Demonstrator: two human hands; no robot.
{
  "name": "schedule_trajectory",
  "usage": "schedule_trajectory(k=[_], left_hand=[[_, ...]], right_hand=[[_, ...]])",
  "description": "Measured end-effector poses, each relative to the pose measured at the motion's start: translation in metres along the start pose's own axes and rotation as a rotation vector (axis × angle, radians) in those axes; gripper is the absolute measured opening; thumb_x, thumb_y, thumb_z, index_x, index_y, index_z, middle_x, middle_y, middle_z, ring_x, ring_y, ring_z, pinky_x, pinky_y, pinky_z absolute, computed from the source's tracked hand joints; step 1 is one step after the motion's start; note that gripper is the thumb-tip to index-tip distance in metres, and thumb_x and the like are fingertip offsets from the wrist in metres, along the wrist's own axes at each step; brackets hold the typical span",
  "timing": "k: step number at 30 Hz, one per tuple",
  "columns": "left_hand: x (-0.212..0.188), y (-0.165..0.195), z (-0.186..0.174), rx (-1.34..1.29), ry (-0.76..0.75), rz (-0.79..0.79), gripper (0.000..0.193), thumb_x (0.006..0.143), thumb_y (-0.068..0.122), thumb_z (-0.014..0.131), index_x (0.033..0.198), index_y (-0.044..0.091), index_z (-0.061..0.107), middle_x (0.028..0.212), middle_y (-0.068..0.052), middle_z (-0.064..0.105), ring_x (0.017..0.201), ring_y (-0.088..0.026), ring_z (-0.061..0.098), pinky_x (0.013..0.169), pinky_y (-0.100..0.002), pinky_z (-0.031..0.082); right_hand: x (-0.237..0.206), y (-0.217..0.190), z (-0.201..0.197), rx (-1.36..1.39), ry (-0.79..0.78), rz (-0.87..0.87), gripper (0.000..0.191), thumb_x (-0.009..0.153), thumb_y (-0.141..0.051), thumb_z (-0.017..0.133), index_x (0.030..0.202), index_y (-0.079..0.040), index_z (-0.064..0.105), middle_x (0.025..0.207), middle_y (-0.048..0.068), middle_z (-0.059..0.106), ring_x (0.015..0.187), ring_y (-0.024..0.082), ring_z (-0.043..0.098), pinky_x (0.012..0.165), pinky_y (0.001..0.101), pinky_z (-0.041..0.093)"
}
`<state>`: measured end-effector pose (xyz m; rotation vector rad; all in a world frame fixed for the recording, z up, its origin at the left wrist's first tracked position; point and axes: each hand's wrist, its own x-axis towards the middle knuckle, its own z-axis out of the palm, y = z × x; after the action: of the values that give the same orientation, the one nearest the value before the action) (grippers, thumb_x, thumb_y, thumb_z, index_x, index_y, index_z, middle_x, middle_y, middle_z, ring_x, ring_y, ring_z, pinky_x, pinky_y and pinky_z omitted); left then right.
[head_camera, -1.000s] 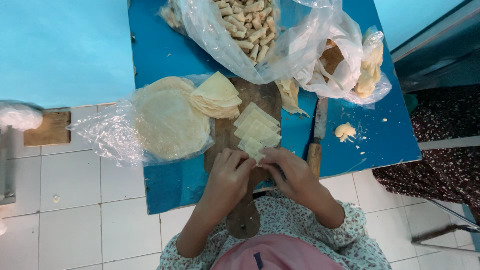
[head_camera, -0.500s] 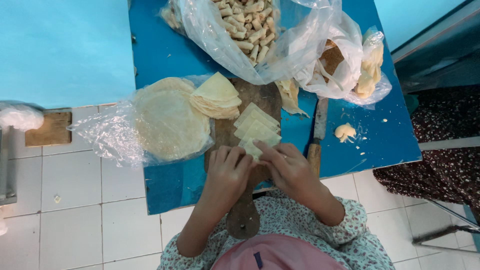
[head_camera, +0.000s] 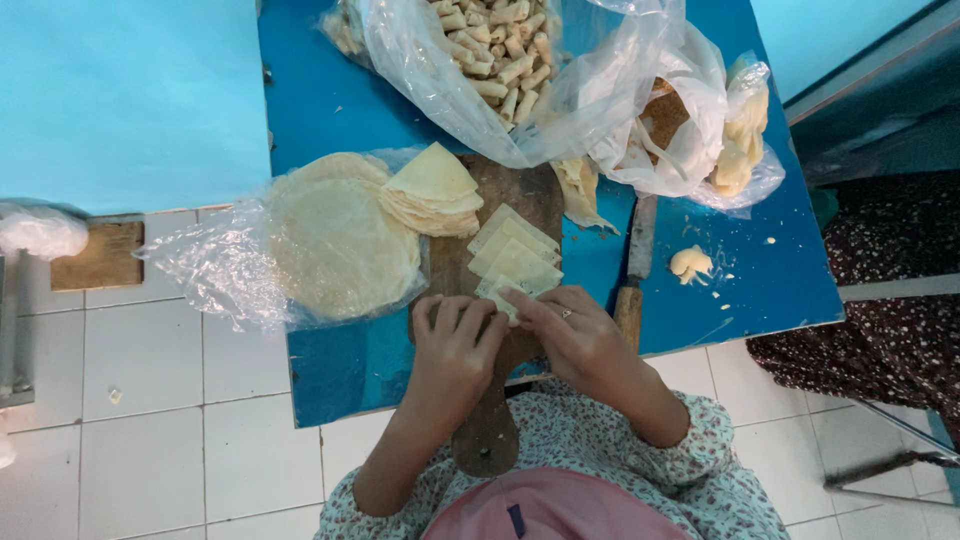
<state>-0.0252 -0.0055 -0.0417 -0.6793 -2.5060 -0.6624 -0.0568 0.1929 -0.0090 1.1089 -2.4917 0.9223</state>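
Both hands meet at the near end of a long wooden board (head_camera: 520, 200), which lies on the blue table (head_camera: 330, 110). Left hand (head_camera: 455, 345) curls its fingers over the near corner of a small pale wrapper piece (head_camera: 503, 297), and right hand (head_camera: 572, 335) presses in from the other side, so the two are closed together on that one piece.

That piece looks thin, soft and very light. It probably bends and tears easily, so it is best held by fingertips at an edge or corner, not squeezed. Just beyond it on the board lies a loose row of similar cut wrapper pieces (head_camera: 515, 250), overlapping one another, likely to stick or slide if dragged.

To the right of the hands, a knife (head_camera: 636, 270) rests on the table with its wooden handle near and blade pointing far, close to the right wrist. A small lump of dough (head_camera: 690, 263) sits further right.

To the left, a stack of round wrappers (head_camera: 340, 245) lies on clear plastic that hangs over the table's left edge; a pile of folded wrappers (head_camera: 433, 190) rests at its far right side.

Farther off, a clear bag of rolled pieces (head_camera: 500, 60) and a bag of scraps (head_camera: 700, 130) crowd the table. Open room is mostly the bare table at near left, though the near edge is close by the board.
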Motion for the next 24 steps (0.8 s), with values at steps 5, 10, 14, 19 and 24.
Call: schedule_trajectory(k=[5,10,14,19,24], left_hand=[[0.003,0.0,0.003,-0.015,0.001,-0.04,0.026,0.084,0.01,0.066,0.109,0.007,0.069,0.108,-0.006,0.063,0.107,-0.027,0.059,0.105,-0.059,0.037],[0.012,0.001,-0.002,-0.017,-0.039,-0.068,0.025,0.082,0.009,0.065,0.106,0.008,0.066,0.104,-0.007,0.062,0.105,-0.029,0.057,0.106,-0.062,0.033],[0.017,-0.004,-0.004,0.02,-0.039,-0.091,0.024,0.082,0.009,0.065,0.105,0.008,0.067,0.104,-0.009,0.061,0.104,-0.031,0.056,0.107,-0.06,0.034],[0.018,-0.009,-0.003,0.036,-0.084,-0.126,0.02,0.081,0.009,0.065,0.101,0.011,0.069,0.1,-0.007,0.061,0.104,-0.029,0.057,0.108,-0.059,0.034],[0.02,-0.009,-0.002,0.018,-0.029,-0.134,0.023,0.081,0.009,0.067,0.104,0.011,0.071,0.099,-0.003,0.062,0.103,-0.026,0.058,0.108,-0.063,0.032]], right_hand=[[0.002,0.004,0.004,0.121,0.006,0.106,0.069,0.084,0.011,0.069,0.149,-0.005,0.051,0.1,0.01,0.07,0.094,0.028,0.066,0.083,0.0374,0.055],[0.007,0.006,0.002,0.09,-0.045,0.16,0.081,0.081,0.013,0.066,0.156,-0.007,0.041,0.099,0.008,0.07,0.096,0.029,0.063,0.088,0.0386,0.051],[0.016,0.009,0.009,0.048,-0.043,0.142,0.083,0.081,0.014,0.063,0.157,-0.007,0.038,0.098,0.006,0.07,0.097,0.028,0.064,0.092,0.0401,0.047],[0.018,0.009,0.016,0.01,0.023,0.055,0.068,0.086,0.011,0.066,0.148,-0.006,0.045,0.099,0.008,0.068,0.095,0.028,0.065,0.092,0.0412,0.047],[0.012,0.009,0.013,-0.022,0.032,-0.009,0.064,0.087,0.009,0.07,0.144,-0.005,0.044,0.106,0.01,0.068,0.098,0.033,0.064,0.095,0.0438,0.048]])
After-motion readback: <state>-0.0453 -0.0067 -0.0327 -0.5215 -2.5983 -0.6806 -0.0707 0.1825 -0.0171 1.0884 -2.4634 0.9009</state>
